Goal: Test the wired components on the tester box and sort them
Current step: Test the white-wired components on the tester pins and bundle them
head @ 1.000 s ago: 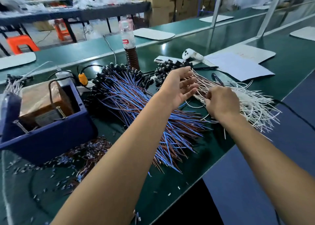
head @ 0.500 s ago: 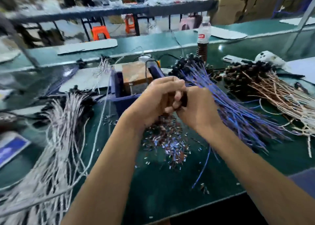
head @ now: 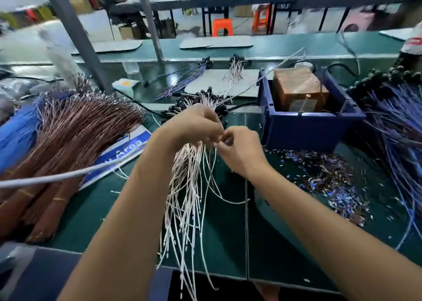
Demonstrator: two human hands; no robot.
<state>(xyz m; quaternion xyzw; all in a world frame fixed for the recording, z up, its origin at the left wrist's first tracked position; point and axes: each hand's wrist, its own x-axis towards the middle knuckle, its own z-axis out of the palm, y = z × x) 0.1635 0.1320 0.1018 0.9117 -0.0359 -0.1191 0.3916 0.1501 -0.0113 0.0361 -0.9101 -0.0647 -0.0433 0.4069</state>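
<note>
At the worktop's left edge lay a thick bundle of copper-brown wires point(head: 68, 145), fanned toward the back, w/ a blue wire bundle point(head: 16, 132) at its far-left side. A blue-and-white printed sign point(head: 127, 150) lay flat just right of them, partly under a grey cable point(head: 68, 175) crossing it. Mid-worktop, the left hand point(head: 194, 125) had fingers curled round a bunch of white-wired components w/ black heads point(head: 189, 186); heads fanned out behind the knuckles, white leads trailing toward and over the front edge. Touching it on the right, the right hand point(head: 239, 150) pinched what looked like one white lead betw. thumb and fingertips; exact contact blurred. Behind the hands, a pale flat mat point(head: 219, 84) carried two small wire groups. Right of the hands stood a dark blue plastic bin point(head: 308, 127) holding a brown tester box point(head: 296, 86). In front of the bin, cut wire scraps point(head: 331, 182) lay scattered. At the right edge, a pile of blue-wired black-headed components point(head: 397, 118).
</note>
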